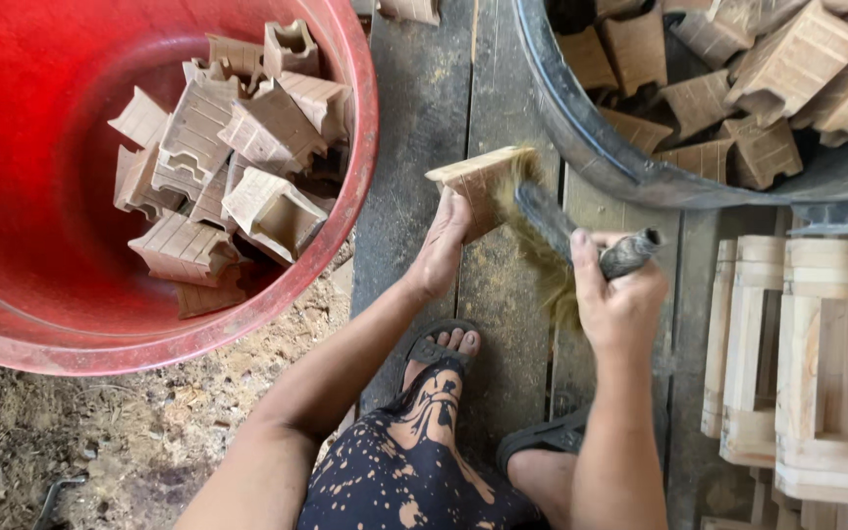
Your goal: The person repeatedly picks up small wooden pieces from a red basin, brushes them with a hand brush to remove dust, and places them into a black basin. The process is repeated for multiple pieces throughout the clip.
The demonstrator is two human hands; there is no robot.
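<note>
Pinching one corner of a small carved wooden block (pixel 476 186), the left hand (pixel 441 250) holds it tilted above the dark plank surface (pixel 414 128), fingers pressed to its underside. The right hand (pixel 620 294) is wrapped tight around the handle of a brush (pixel 581 240), whose straw-coloured bristles lie against the block's right face.

Largest thing nearby is the red tub (pixel 12 196) at the surface's left edge, holding a heap of similar blocks. A dark tub (pixel 591 147) at the far right corner is full of more of them. Pale wooden frames (pixel 807 363) are stacked along the right edge. Two sandalled feet rest on the planks at the near edge.

The block looks light, stiff and dry, judging by how a single corner grip carries it. Its grooved faces should give the fingers purchase, though thin carved edges could chip if squeezed hard. Holding it by a solid corner or the flat underside seems safest, leaving the ridged faces free for the bristles.
</note>
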